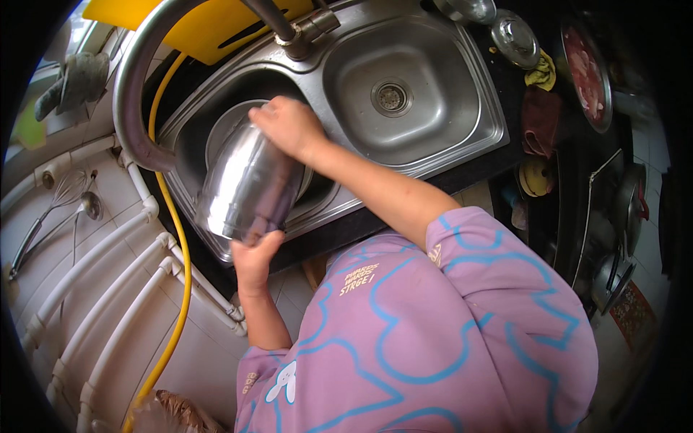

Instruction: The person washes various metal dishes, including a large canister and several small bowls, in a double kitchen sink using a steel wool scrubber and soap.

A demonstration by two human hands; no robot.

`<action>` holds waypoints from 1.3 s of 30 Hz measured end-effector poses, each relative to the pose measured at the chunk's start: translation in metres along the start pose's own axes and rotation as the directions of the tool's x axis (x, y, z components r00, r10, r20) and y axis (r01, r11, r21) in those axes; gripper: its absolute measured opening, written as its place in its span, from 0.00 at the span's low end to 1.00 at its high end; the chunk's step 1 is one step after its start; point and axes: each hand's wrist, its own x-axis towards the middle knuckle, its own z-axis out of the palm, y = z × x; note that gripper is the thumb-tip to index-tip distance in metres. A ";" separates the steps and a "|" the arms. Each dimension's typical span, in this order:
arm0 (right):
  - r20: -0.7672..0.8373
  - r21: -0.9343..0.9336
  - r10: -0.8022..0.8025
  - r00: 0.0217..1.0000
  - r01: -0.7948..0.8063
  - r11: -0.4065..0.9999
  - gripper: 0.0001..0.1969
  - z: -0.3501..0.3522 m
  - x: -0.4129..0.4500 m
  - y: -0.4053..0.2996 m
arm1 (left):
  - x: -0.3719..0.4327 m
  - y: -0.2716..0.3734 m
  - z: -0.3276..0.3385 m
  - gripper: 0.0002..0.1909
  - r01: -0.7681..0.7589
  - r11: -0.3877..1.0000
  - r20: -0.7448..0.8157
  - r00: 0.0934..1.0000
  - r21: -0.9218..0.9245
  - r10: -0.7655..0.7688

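Observation:
A shiny stainless-steel pot (243, 181) is tilted on its side above the left sink basin (184, 132), slightly blurred. My left hand (257, 260) grips its lower end, the fingers hidden behind the metal. At the upper end my right hand (287, 124) holds the rim, and the pot's opening faces away from me. Below the pot lies a round metal bowl (227, 122) in the left basin, mostly covered from view. The curved faucet spout (127, 103) arches to the left of the pot.
To the right is a second basin (357, 108) with a drain strainer. A metal lid (514, 38), a green cloth (541, 73), a dark red cloth (541, 122) and a tray of raw meat (584, 76) occupy the right counter. A yellow hose (184, 292) and white pipes (97, 281) run along the left.

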 end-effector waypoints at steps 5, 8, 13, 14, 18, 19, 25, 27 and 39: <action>-0.089 0.129 -0.148 0.985 0.159 0.979 0.16 0.001 -0.037 -0.012 | 0.016 0.023 0.007 0.33 -0.055 0.867 -0.147 0.989 -0.495 -0.021; -0.080 -0.089 -0.816 0.573 0.811 0.578 0.13 0.009 -0.068 -0.016 | 0.020 0.022 0.014 0.30 -0.042 0.930 -0.101 0.995 -0.366 0.006; 0.224 0.047 -0.841 0.492 0.857 0.514 0.09 0.026 -0.088 -0.059 | 0.009 -0.026 0.014 0.34 -0.073 0.968 -0.080 0.995 -0.240 0.055; 0.351 -0.006 -0.791 0.501 0.846 0.534 0.09 0.023 -0.076 -0.068 | 0.008 -0.028 0.018 0.34 -0.081 0.979 -0.051 0.996 -0.189 0.072; 0.359 -0.080 -0.787 0.502 0.856 0.510 0.09 0.026 -0.061 -0.072 | 0.010 -0.021 0.041 0.33 -0.184 0.973 -0.119 0.979 -0.141 0.167; 0.364 -0.068 -0.789 0.495 0.859 0.507 0.09 0.026 -0.061 -0.071 | 0.011 -0.019 0.040 0.33 -0.185 0.973 -0.132 0.977 -0.138 0.167; 0.048 -0.121 -0.878 0.475 0.876 0.467 0.10 0.013 -0.100 -0.052 | 0.010 0.006 0.051 0.33 -0.246 0.925 -0.275 0.947 -0.289 0.166; 0.193 -0.122 -0.847 0.495 0.869 0.479 0.17 0.003 -0.094 -0.053 | 0.017 -0.010 0.054 0.24 -0.283 0.818 -0.381 0.776 0.501 0.503; 0.076 -0.239 -0.846 0.528 0.833 0.499 0.16 -0.007 -0.064 -0.028 | -0.003 -0.003 0.027 0.02 -0.056 0.998 -0.020 0.998 0.021 0.057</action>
